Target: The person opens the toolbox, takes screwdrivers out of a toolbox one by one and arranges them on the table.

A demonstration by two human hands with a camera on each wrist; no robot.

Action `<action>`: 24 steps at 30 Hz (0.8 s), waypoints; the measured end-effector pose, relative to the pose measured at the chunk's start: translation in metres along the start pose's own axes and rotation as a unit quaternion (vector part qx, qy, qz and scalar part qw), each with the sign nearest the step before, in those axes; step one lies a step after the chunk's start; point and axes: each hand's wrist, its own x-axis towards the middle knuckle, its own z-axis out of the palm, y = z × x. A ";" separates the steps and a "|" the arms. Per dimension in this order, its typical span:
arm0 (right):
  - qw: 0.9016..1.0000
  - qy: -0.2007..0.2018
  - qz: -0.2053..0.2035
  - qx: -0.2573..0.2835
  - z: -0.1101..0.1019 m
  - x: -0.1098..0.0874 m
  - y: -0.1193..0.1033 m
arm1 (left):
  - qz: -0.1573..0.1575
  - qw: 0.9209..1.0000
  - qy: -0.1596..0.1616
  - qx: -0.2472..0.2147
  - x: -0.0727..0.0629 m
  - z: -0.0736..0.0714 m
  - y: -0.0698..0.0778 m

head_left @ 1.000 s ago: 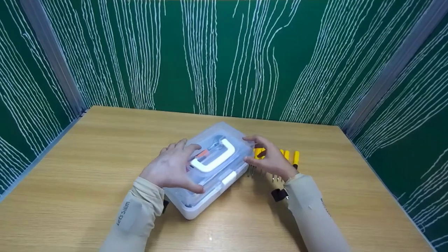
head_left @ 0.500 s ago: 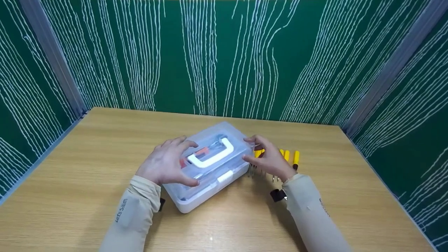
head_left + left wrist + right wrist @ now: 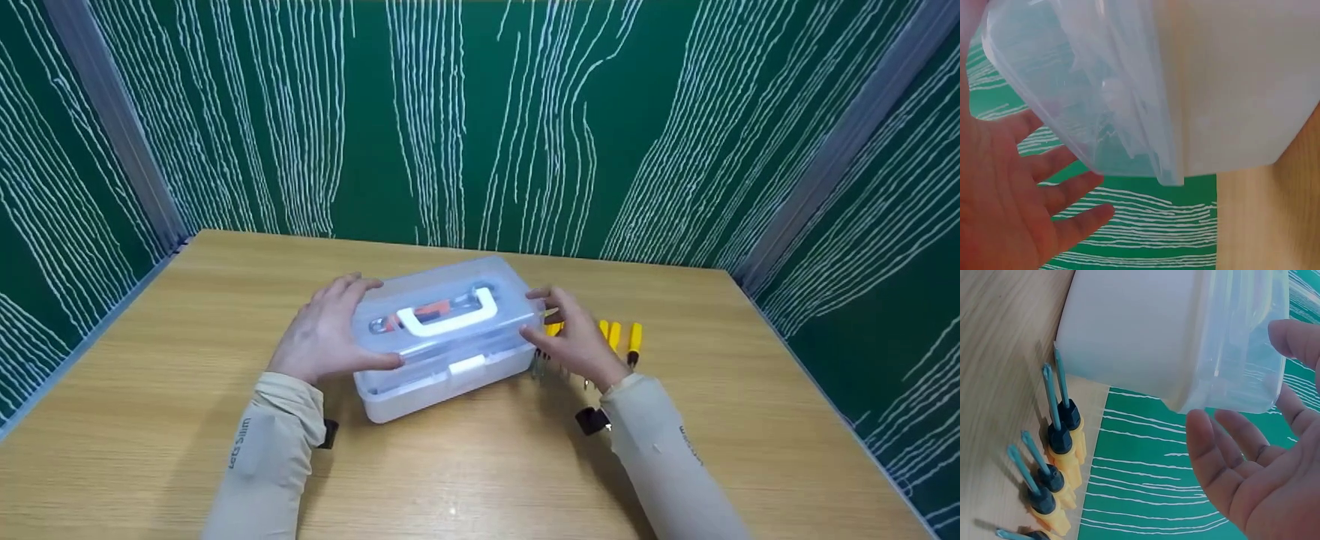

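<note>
A toolbox (image 3: 420, 390) with a white base, clear lid and white handle (image 3: 450, 319) sits closed on the table. Orange and metal items show through its lid. My left hand (image 3: 319, 330) spans the box's left end, thumb over the front lid edge; in the left wrist view its fingers lie nearly straight along the lid. At the opposite end, my right hand (image 3: 574, 341) touches the lid corner with thumb and loosely bent fingers. Beside the right hand lie several screwdrivers (image 3: 635, 341) with yellow handles, partly hidden by it; their shafts and black collars show in the right wrist view.
The wooden table (image 3: 187, 337) has a green wall (image 3: 375, 150) with wavy white lines behind it and at its sides. Several screwdrivers lie in a row close to the box's right end.
The toolbox has turned, its near left end swinging back and left, so its front faces me more. My left hand moved back and left with it; my right hand has barely shifted.
</note>
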 end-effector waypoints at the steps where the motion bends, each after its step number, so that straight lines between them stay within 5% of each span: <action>1: 1.000 0.002 0.001 0.002 0.000 0.000 0.000 | -0.006 1.000 -0.001 -0.002 0.000 0.000 -0.001; 9: 1.000 -0.005 -0.012 0.019 -0.001 -0.001 0.000 | -0.074 0.997 -0.031 -0.009 -0.003 -0.004 -0.003; 24: 1.000 0.021 -0.016 -0.004 0.005 -0.003 -0.004 | -0.067 0.996 -0.035 -0.042 -0.001 -0.002 -0.003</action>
